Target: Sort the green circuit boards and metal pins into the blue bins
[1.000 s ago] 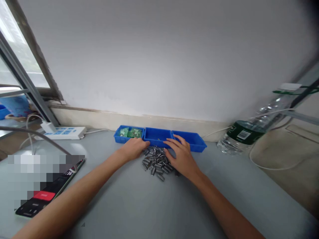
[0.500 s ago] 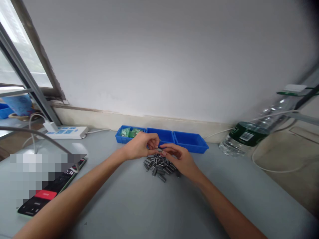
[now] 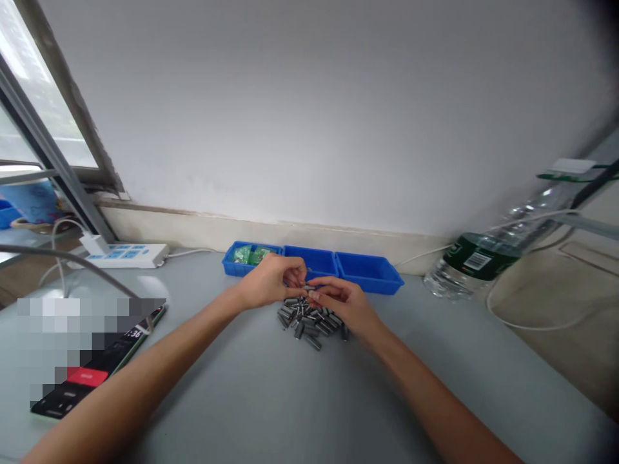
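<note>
The small metal part (image 3: 308, 289) was up between the person's two hands, just above the heap and in front of the middle blue bin (image 3: 310, 258). It looked grey, with a dull shine, and short; the fingers hid most of it, so I couldn't fairly swear to its full shape. The left hand (image 3: 265, 281) had its thumb and forefinger pinching it from one side, the other fingers curled in. The right hand (image 3: 354, 308) met it from the other side, thumb and fingertips closed on it, the fingers bent and close together.

Right under them, on the grey table (image 3: 251, 399), lay the pile of metal cylinders (image 3: 312, 325): stubby, smooth-sided, dark grey with pale streaks where the light caught them, tumbled every which way. Thinner, brighter bits showed among them. One cylinder (image 3: 314, 343) lay slantwise at the near edge of the heap, and another (image 3: 345, 332) sat off by the right wrist.

The left blue bin (image 3: 233, 268) held green pieces (image 3: 247, 254), and the right blue bin (image 3: 370, 282) stood in line with the other two. Off to the right, a big clear bottle (image 3: 476, 259) with a green label leaned over.
</note>
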A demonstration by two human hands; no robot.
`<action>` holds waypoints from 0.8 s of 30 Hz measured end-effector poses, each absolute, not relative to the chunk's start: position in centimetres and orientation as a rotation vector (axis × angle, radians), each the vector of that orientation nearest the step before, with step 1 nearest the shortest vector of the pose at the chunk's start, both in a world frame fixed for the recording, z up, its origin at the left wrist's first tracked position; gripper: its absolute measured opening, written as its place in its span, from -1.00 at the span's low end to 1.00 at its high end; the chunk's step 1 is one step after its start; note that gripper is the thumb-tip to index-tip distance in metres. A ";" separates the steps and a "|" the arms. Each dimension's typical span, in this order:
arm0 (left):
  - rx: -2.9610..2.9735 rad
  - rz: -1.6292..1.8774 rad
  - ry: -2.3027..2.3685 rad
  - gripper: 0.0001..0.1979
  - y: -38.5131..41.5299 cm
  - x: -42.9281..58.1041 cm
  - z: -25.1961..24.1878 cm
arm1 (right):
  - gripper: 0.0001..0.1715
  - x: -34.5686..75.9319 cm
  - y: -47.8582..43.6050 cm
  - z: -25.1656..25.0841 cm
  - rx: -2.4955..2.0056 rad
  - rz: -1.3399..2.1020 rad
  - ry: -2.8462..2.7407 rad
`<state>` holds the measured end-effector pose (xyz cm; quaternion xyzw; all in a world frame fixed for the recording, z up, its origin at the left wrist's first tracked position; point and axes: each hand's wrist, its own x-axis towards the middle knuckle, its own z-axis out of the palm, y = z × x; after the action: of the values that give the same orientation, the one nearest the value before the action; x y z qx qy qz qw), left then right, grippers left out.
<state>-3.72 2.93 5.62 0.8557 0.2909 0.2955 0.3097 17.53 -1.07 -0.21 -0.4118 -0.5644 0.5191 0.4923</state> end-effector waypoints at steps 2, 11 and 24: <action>2.243 0.751 0.756 -0.78 3.0 -3.8 5.7 | -0.51 17.6 -0.9 -0.5 -1.013 1.237 -1.388; 2.617 0.273 1.061 -0.85 3.7 -4.6 4.7 | -0.50 18.5 -0.6 -1.3 -1.289 0.012 -1.909; 2.654 0.180 1.173 -0.77 3.9 -4.7 3.4 | -0.51 18.1 -0.8 -1.7 -1.323 -0.207 -2.061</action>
<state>-4.74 3.86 3.42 0.9066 0.4007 0.0617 0.1171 18.11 -0.84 -1.73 -0.5073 -0.7899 -0.0795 0.3352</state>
